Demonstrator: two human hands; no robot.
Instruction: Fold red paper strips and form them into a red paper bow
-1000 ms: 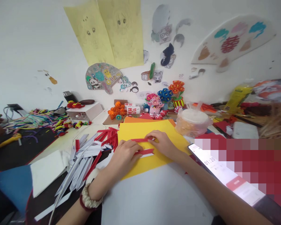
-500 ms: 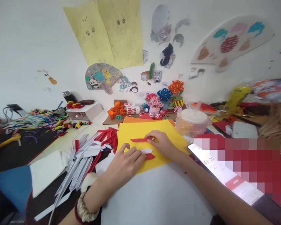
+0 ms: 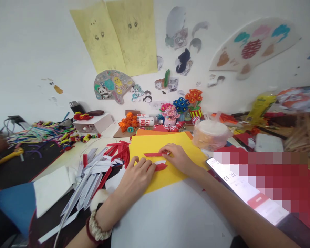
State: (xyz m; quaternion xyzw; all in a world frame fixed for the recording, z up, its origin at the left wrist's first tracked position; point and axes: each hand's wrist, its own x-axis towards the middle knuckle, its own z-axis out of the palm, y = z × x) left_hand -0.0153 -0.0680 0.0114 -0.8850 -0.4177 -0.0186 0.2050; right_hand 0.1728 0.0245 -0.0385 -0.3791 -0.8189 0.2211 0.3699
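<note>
From the head view, the right hand (image 3: 179,159) has its grip pinched on the right end of the upper red strip (image 3: 151,154), low over the yellow sheet (image 3: 139,144). Nearer the wearer, the left hand (image 3: 138,174) curls its grip around the left end of the lower red-and-white strip (image 3: 160,167), its far end poking clear! Left of the sheet, a loose strip pile (image 3: 89,186); right, a lit phone (image 3: 241,187).
</note>
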